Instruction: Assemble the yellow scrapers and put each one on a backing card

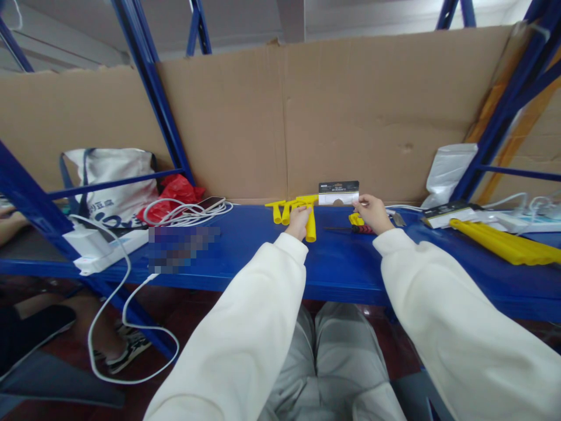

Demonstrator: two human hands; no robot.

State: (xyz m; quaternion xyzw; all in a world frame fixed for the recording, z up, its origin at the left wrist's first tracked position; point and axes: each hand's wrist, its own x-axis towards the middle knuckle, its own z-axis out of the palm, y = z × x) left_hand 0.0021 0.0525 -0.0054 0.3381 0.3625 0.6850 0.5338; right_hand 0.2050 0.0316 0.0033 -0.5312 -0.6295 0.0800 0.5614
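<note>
Left hand point(298, 221) closed on a yellow T-shaped tool point(311, 227) toward the far edge of the blue desk point(342, 266), similar yellow pieces point(277, 214) just to its left. Right hand point(371, 214) pinches the right end of a black-and-white card point(338, 193), upright near that same edge. Screwdriver point(363, 229) with red-and-black handle lies below the right hand, shaft pointing toward the desk's left end.
</note>
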